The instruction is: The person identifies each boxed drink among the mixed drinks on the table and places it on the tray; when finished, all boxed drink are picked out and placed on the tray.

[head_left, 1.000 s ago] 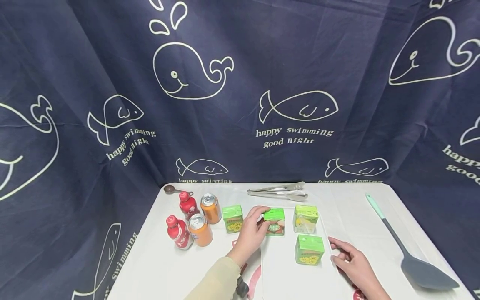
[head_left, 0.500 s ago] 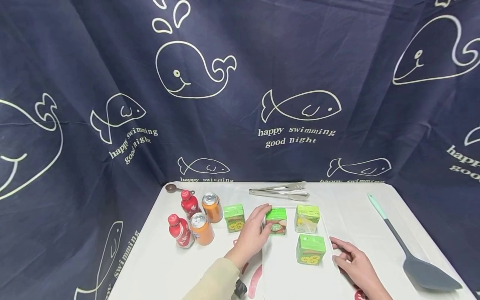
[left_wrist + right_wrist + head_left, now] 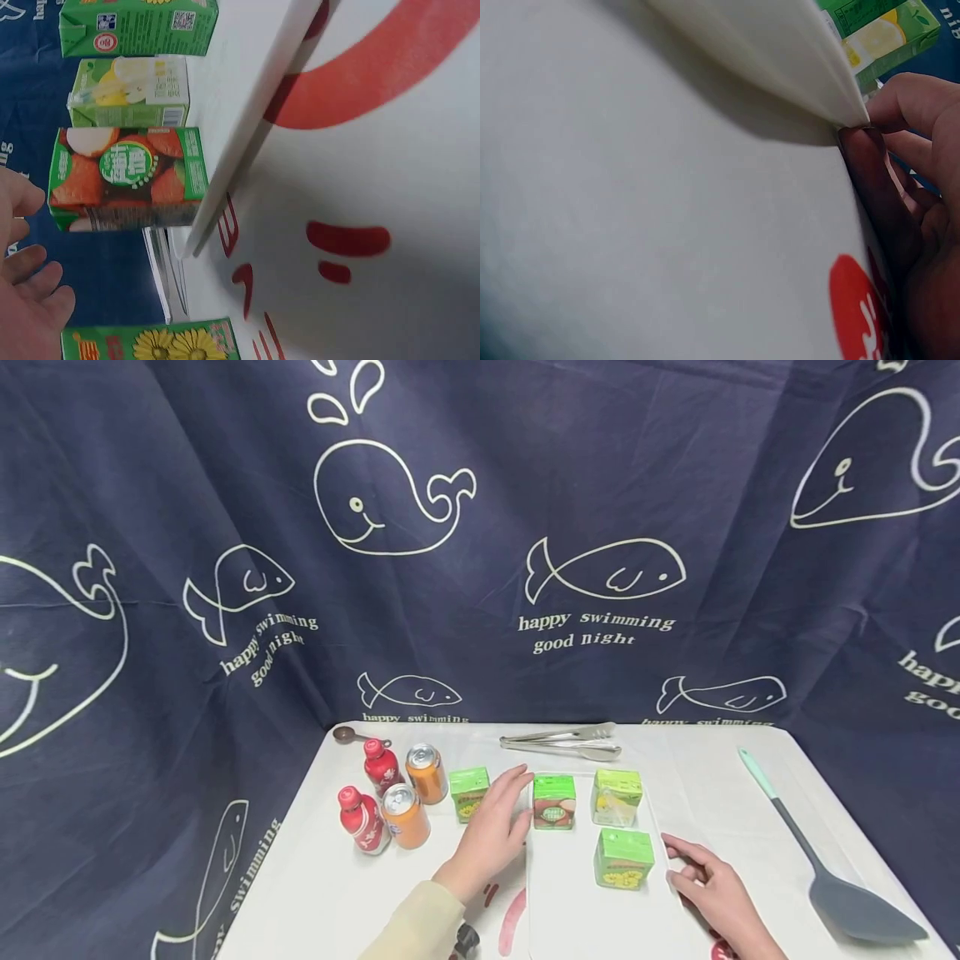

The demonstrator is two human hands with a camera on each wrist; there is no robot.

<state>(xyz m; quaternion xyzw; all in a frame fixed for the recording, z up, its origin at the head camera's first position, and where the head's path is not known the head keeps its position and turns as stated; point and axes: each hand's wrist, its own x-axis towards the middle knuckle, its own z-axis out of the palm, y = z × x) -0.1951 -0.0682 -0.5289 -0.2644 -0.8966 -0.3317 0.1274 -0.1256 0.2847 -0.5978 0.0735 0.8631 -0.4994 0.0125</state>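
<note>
My left hand [image 3: 487,833] hovers with loose, spread fingers just left of a green juice box with red fruit pictures [image 3: 554,806]. In the left wrist view a gap shows between the fingers and that juice box [image 3: 127,176]. It stands upright on a white tray [image 3: 577,914], near its far left corner. Also on the tray are a pale yellow-green drink box [image 3: 617,798] and a green box with yellow flowers [image 3: 624,862]. My right hand [image 3: 716,893] pinches the tray's right edge between thumb and forefinger; its other fingers curl behind.
Left of the tray, another flower-printed box [image 3: 467,797] is partly behind my left hand. Two orange cans [image 3: 406,820] and two red bottles [image 3: 363,823] stand further left. A brown spoon [image 3: 345,735] and metal tongs [image 3: 562,743] lie behind; a grey spatula [image 3: 855,906] lies right.
My left hand has let go of the red-fruit juice box and drawn back left, its fingers opening. That box stays upright on the tray. My right hand keeps its place at the tray's edge.
</note>
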